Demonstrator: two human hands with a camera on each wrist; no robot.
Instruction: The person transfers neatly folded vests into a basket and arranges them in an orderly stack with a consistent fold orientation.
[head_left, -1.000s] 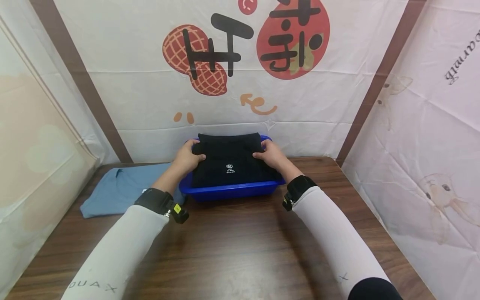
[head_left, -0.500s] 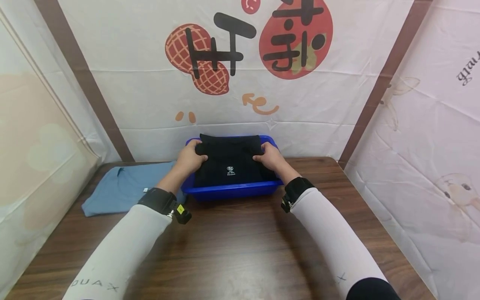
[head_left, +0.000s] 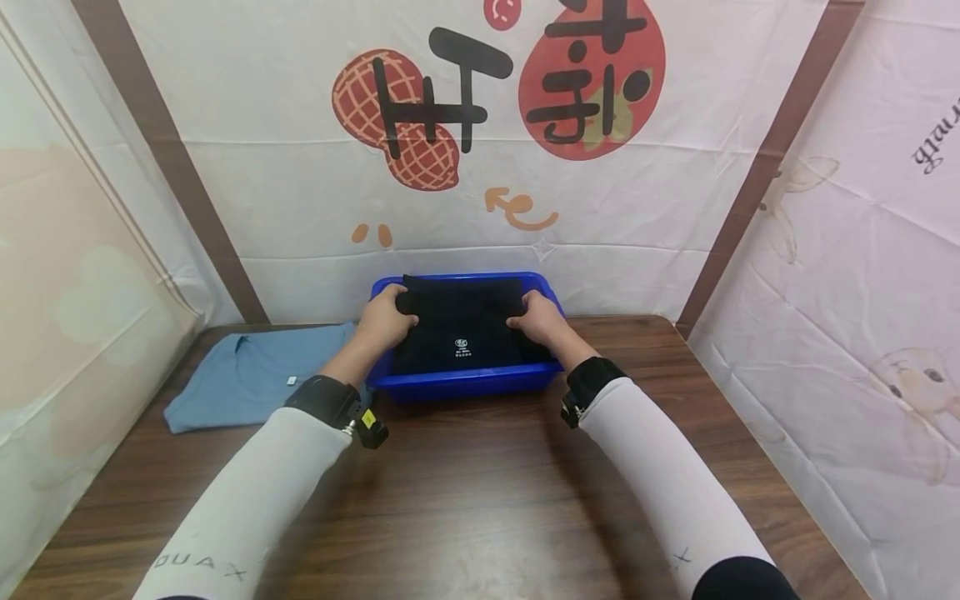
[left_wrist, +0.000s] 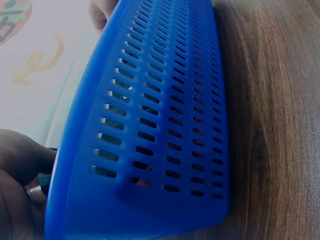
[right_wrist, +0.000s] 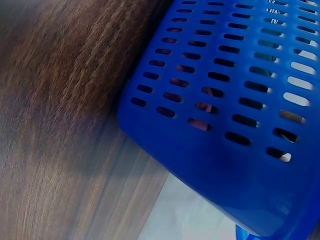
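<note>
From the head, the black garment (head_left: 480, 323), folded, with small white lettering (head_left: 462, 347), lies in the blue basket (head_left: 465, 383); left hand (head_left: 384, 320) and right hand (head_left: 543, 321) pinch its sides, each grip narrow. Left wrist: slotted wall (left_wrist: 150, 115) screens it. Right wrist: lettering shows through slots.

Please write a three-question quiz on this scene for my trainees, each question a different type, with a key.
1. True or false: the blue cloth lies on the table, outside the basket.

2. What does the left hand hold?
A) the blue cloth
B) the black cloth
C) nothing

3. Fill the blank: in the wrist views, the basket's wall is pierced by rows of ____.

Key: 1. True. 2. B. 3. Slots.
</note>
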